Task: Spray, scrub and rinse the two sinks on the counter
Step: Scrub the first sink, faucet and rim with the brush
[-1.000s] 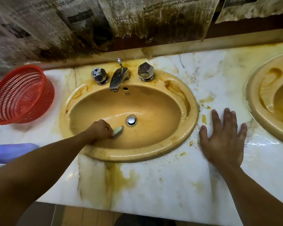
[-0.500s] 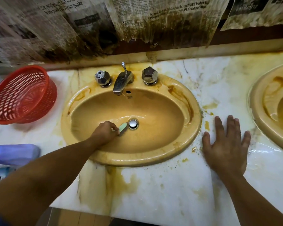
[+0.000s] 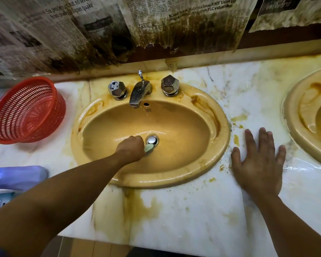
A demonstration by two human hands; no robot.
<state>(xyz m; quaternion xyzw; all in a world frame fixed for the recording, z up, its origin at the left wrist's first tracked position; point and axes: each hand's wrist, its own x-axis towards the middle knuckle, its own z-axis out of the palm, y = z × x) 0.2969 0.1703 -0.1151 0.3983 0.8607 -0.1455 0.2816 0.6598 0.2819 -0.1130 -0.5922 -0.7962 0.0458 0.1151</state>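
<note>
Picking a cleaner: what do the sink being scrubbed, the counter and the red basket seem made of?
Sink: probably glazed ceramic, glossy yellow with bright highlights. Counter: polished marble or a look-alike, white with grey veins, stained. Red basket: plastic, moulded open lattice.

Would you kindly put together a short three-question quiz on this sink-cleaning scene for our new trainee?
1. True or false: the right hand lies flat on the counter between the left sink and the right sink.
2. The left hand grips a pale green scrubber closest to: A the drain plug; B the faucet; C a tap knob.
3. Fill in: the basket beside the left sink is ___ in colour.
Key: 1 true; 2 A; 3 red.
</note>
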